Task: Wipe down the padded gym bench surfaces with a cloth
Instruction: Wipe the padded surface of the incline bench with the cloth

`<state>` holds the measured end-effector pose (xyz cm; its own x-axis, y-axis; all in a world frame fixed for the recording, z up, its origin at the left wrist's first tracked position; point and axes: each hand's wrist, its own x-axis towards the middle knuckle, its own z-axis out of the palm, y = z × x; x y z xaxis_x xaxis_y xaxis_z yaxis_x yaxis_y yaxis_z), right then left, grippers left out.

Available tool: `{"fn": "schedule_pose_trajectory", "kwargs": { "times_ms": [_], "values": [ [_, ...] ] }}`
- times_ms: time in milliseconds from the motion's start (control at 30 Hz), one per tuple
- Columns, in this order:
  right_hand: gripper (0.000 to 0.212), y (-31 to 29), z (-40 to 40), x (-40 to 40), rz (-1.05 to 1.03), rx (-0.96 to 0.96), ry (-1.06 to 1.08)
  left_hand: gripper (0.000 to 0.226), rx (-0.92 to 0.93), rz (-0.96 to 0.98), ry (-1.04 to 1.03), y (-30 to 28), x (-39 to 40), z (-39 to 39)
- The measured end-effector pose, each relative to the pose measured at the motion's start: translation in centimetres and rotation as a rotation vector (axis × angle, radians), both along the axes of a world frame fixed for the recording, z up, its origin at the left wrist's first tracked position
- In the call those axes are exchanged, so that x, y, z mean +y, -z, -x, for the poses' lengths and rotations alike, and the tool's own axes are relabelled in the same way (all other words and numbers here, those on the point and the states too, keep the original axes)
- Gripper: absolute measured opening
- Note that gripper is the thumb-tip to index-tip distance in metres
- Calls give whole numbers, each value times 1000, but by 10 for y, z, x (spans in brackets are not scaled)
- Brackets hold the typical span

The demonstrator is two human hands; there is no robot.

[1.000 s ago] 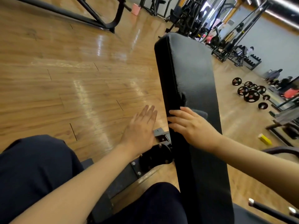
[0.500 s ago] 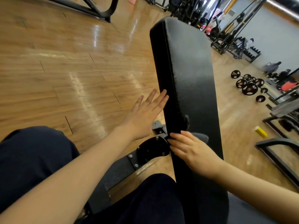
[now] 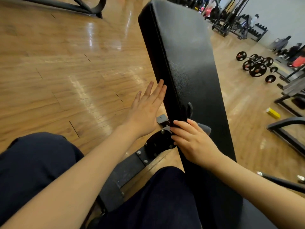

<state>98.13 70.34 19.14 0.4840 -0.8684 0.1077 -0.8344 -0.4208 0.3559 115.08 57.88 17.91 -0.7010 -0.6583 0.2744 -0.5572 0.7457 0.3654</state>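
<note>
A long black padded bench back [image 3: 184, 52] runs from the bottom centre up to the top of the head view. My left hand [image 3: 146, 106] lies flat with straight fingers against the pad's left side edge. My right hand [image 3: 193, 141] presses a dark grey cloth [image 3: 204, 128] onto the lower part of the pad, fingers spread across the left edge; only a corner of the cloth shows past the fingers. A small tear in the vinyl [image 3: 189, 109] sits just above that hand. My dark trouser legs fill the bottom left.
The bench's black steel frame and round hinge plate [image 3: 158, 142] lie under the pad by my knees. Wooden floor spreads left. Barbell weight plates [image 3: 255, 68], a yellow box [image 3: 273, 113], machine frames and racks stand at the right and back.
My left hand has moved up from below the pad and now lies flat on its side edge. My right hand with the cloth has slid down the pad toward me.
</note>
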Motion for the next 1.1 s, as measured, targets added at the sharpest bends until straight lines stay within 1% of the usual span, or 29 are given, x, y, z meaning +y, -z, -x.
{"fn": "schedule_pose_trajectory", "kwargs": {
  "times_ms": [67,133,233,300,400,500,600,667,733,767,833,867,900,1000,1100],
  "values": [
    [33,12,11,26,-49,-7,18,83,-3,15,-6,-2,1,-2],
    [40,20,19,42,-66,-28,48,82,-2,26,-7,-2,2,-1],
    [41,22,14,45,-38,-117,97,82,57,-7,19,-1,5,3],
    [41,17,2,41,-11,-138,81,81,103,-31,34,1,7,7],
    [45,9,-17,28,17,4,63,79,127,-17,28,3,7,7],
    [45,15,-12,22,-12,174,96,76,119,-3,27,2,9,4],
    [42,32,11,50,-60,229,104,75,79,8,27,3,14,0],
    [43,45,26,81,-76,180,97,76,85,55,42,5,21,0],
    [50,55,32,104,-103,80,123,77,112,166,64,9,31,5],
    [49,58,31,110,-99,23,139,76,114,229,87,12,36,9],
    [38,57,22,112,-46,-101,154,77,79,303,128,17,44,16],
    [34,54,15,109,-2,-150,158,79,53,314,138,19,47,18],
    [35,49,9,102,46,-183,175,80,34,316,137,19,50,20],
    [41,37,-2,78,187,-232,272,72,10,279,96,17,56,24],
    [41,51,-4,69,231,-376,326,72,-23,280,46,16,60,27]
  ]
}}
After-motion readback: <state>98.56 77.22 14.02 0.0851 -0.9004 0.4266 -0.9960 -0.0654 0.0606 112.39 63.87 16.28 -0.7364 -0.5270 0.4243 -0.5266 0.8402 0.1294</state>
